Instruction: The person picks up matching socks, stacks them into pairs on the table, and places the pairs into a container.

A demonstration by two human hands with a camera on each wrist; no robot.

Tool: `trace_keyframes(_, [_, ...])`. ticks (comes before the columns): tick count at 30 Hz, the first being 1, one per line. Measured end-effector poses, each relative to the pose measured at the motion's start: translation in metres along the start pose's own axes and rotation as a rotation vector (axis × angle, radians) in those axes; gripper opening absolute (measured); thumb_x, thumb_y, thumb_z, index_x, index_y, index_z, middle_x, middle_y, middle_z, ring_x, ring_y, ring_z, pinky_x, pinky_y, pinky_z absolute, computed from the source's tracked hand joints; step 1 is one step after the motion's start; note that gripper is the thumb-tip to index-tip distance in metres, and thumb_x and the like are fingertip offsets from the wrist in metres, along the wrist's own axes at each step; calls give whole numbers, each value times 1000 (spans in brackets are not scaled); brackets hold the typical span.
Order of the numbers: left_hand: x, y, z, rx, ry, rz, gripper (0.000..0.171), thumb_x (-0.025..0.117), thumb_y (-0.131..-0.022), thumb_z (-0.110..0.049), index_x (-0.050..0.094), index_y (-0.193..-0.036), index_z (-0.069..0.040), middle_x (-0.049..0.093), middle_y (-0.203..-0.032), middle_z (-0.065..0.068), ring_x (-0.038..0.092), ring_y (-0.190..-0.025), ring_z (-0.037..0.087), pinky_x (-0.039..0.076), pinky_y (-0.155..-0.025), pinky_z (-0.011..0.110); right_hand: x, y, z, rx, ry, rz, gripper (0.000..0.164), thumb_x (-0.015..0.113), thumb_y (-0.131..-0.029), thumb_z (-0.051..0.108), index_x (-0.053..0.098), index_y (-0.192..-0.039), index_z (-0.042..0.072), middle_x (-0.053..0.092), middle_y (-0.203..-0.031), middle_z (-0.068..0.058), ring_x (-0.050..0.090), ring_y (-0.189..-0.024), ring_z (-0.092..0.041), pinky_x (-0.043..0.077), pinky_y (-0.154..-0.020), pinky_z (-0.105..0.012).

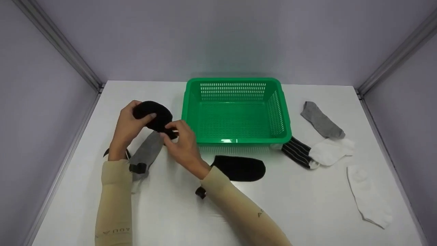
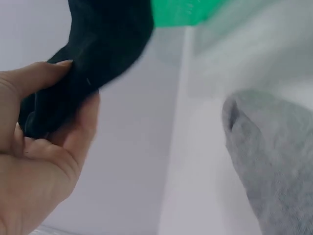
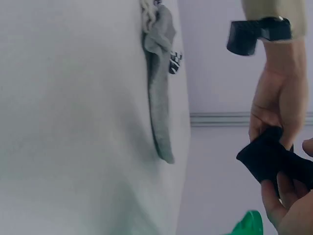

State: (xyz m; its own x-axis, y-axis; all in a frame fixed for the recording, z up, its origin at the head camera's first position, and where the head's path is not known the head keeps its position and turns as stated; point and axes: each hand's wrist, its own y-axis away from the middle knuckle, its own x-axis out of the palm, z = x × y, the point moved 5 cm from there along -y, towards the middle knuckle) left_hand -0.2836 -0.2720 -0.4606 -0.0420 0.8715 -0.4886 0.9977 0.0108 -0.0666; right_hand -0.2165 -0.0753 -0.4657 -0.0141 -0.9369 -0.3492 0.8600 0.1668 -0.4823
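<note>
The green basket (image 1: 236, 140) stood upright on the white tabletop (image 1: 177, 218) and served as the reference for all positions; its near side was the side facing the person. A black sock (image 1: 153, 114) was held to the left of the basket, raised above the tabletop. The left hand (image 1: 128, 126) supported the upper part of this sock, its grip clamped on the fabric with the thumb across the face turned toward the person. The right hand (image 1: 182, 145), just beside the basket's near left corner, had its grip clamped on the sock's lower end, with thumb and fingertips pinching the fabric. A gray sock (image 1: 148, 150) lay on the tabletop to the near left of the basket, partly covered by the left wrist's black strap (image 1: 138, 167). A flat black sock (image 1: 240, 168) lay in front of the basket's near side, one end hidden by the right forearm's beige sleeve (image 1: 235, 201). A striped sock (image 1: 296, 152) extended from the basket's near right corner; contact with the basket could not be determined. To the right of the basket, a second gray sock (image 1: 322, 120) touched a white sock (image 1: 329, 151), which adjoined the striped sock. Another white sock (image 1: 368, 198) lay farthest to the near right of the basket.
</note>
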Motion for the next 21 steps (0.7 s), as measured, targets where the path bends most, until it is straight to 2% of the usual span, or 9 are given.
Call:
trace_keyframes(3, [6,11,-12,8,48,23,49,82,-93,-30,57,-128,-7,67,-121,6,64,-105,13,53,-85,21,-30,0,-3,36,-64,-40,15,72,-98,8,66,-112,5,69,-113,-10,67,-102,-18,57,-87,-24])
trace_keyframes(6, [15,22,-21,9,103,75,54,83,-92,-29,55,-134,-10,70,-124,11,68,-104,14,57,-82,22,-60,3,-6,69,-102,-61,13,71,-98,5,69,-111,7,71,-114,-8,64,-102,-15,54,-84,-25])
trace_keyframes(11, [39,42,-31,2,158,172,63,84,-92,-30,52,-143,-14,70,-129,16,74,-100,17,62,-78,27,-105,14,-13,76,-150,-70,13,67,-99,2,76,-105,10,72,-109,-7,61,-91,-14,47,-64,-21])
trace_keyframes(13, [49,50,-35,2,181,210,64,83,-93,-30,51,-146,-15,70,-129,16,75,-98,18,63,-77,30,-121,19,-17,82,-164,-59,14,67,-98,0,77,-101,10,71,-106,-8,61,-86,-14,46,-60,-20])
trace_keyframes(16, [65,62,-41,16,208,257,61,80,-95,-27,51,-147,-15,73,-125,16,76,-94,18,62,-74,32,-143,35,-23,112,-167,-30,14,68,-98,0,76,-99,10,71,-104,-7,61,-81,-13,48,-61,-20])
trace_keyframes(21, [93,88,-49,69,237,333,50,75,-99,-19,55,-145,-14,70,-108,14,74,-83,17,61,-67,36,-178,73,-33,187,-150,-4,14,71,-97,1,77,-99,13,71,-104,-6,60,-83,-12,51,-64,-20])
